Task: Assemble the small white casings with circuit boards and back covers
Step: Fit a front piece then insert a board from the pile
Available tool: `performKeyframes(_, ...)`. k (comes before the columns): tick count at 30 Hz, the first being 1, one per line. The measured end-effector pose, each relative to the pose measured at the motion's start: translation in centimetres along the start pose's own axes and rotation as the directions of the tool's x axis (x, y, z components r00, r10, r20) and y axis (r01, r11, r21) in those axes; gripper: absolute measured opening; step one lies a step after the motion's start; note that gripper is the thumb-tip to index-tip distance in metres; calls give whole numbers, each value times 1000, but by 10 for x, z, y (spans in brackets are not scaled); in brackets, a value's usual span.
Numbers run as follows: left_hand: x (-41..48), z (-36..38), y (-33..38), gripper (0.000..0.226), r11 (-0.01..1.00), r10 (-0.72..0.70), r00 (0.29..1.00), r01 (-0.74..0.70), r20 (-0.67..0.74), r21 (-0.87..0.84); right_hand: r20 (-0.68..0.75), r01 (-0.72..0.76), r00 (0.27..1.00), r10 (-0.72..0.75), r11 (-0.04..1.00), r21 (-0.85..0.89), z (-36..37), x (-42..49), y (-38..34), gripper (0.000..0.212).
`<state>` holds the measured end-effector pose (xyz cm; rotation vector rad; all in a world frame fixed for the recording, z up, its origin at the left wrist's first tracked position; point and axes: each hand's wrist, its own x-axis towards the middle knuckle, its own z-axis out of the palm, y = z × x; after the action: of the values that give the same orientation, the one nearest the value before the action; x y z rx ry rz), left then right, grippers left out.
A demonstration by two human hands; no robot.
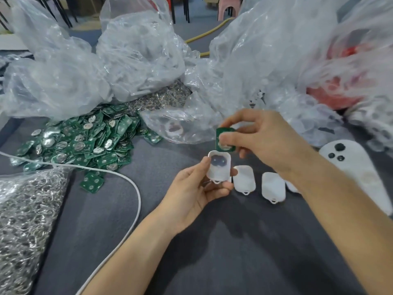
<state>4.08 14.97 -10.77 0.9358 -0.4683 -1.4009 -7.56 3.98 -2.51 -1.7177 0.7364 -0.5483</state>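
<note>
The work surface (234,241) is covered in grey fabric. The left hand (191,188) grips one white casing (219,167), open side up, between thumb and curled fingers, just above the fabric. The right hand (261,139) pinches a green circuit board (225,139) between thumb and forefinger, directly above the casing's upper edge; whether board and casing touch cannot be told.

Two more casings (244,178) lie flat on the fabric just right of the held one, and a third casing (292,186) is partly hidden by the right forearm. A loose pile of green boards (85,141) lies at centre left. A white cable (131,188) curves across the fabric below the pile. A clear bag of metal rings (25,220) sits at the left edge. Crumpled clear plastic bags (138,60) crowd the far side; one bag at right (340,88) shows red contents. A white device with dark buttons (353,167) lies at right.

Beyond the surface, a yellow hose (208,33), a pink stool (227,9) and dark furniture legs (186,9) stand on the floor
</note>
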Motion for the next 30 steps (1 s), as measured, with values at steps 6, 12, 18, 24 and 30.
performKeyframes(6, -1, 3, -3, 42, 997, 5, 999, -8, 32, 81, -92, -10, 996, 22, 992, 129, 0, -16, 22, 12)
performKeyframes(12, 0, 1, -1, 43, 999, -28, 998, 26, 47, 29, -221, 52, 974, -42, 998, 42, 6, -23, 37, 10)
performKeyframes(18, 1, -2, -1, 44, 998, -67, 994, 67, 81, 9, -242, 62, 969, -57, 998, 12, 9, -26, 38, 10)
performKeyframes(24, -1, -1, -1, 39, 998, -67, 994, 66, 89, 18, -202, 83, 976, -85, 996, -17, 11, -31, 34, 6)
performKeyframes(30, 0, -1, -1, 39, 997, -61, 992, 56, 108, 45, -259, -17, 965, 32, 998, 61, 16, -30, 39, 7)
